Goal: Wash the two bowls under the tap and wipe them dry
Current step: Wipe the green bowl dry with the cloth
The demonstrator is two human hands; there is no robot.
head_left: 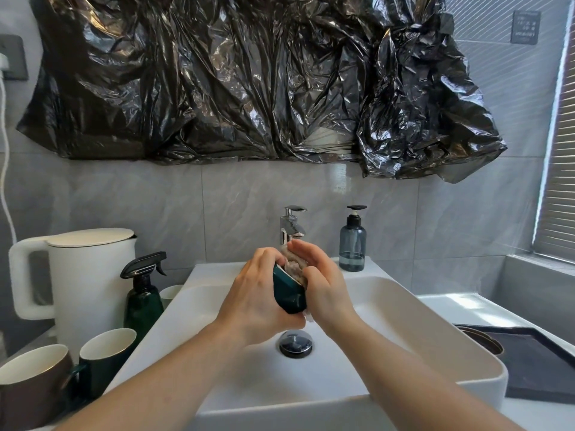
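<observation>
Home bathroom (tiled wall point(155, 206)): basin point(404, 321), tap point(291, 227), soap dispenser point(352, 241).

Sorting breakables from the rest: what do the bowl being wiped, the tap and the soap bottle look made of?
Bowl: probably glazed ceramic, glossy dark green outside, pale rim. Tap: polished chrome-look metal, mirror reflections. Soap bottle: translucent grey-blue, plastic or glass, with a black pump.

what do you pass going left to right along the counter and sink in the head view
brown cup → kettle → spray bottle → left hand → green bowl → right hand → soap bottle → black tray
</observation>
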